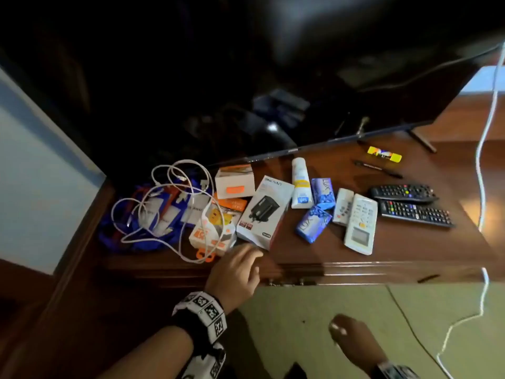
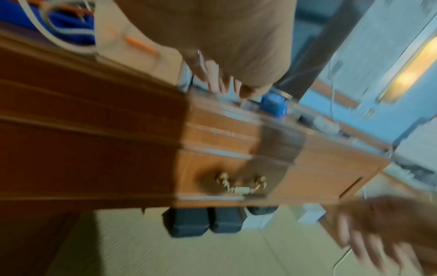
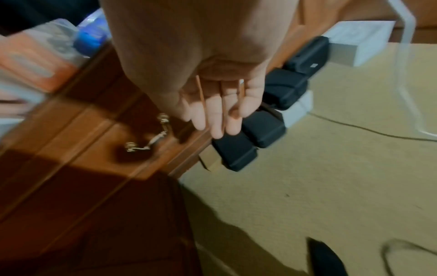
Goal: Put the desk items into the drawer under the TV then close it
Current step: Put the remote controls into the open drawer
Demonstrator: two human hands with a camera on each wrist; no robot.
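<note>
Many items lie on the wooden desk (image 1: 410, 250): a white cable (image 1: 164, 203) on blue lanyards, a charger box (image 1: 262, 212), orange-and-white boxes (image 1: 235, 181), a white tube (image 1: 300, 184), two blue soap packs (image 1: 313, 224), white remotes (image 1: 360, 225), black remotes (image 1: 415, 213), a yellow highlighter (image 1: 384, 154) and a pen (image 1: 377, 168). The drawer front (image 3: 132, 130) below is closed, its brass handle (image 3: 149, 143) free. My left hand (image 1: 246, 258) hovers at the desk's front edge beside the charger box, fingers relaxed, holding nothing. My right hand (image 3: 212, 121) hangs with straight fingers, empty, just right of the handle.
The TV (image 1: 355, 64) stands over the back of the desk. A white cord (image 1: 483, 187) hangs at the right and runs over the beige carpet (image 1: 300, 324). Black cases (image 3: 238, 153) and white boxes (image 3: 354, 39) lie on the floor under the desk.
</note>
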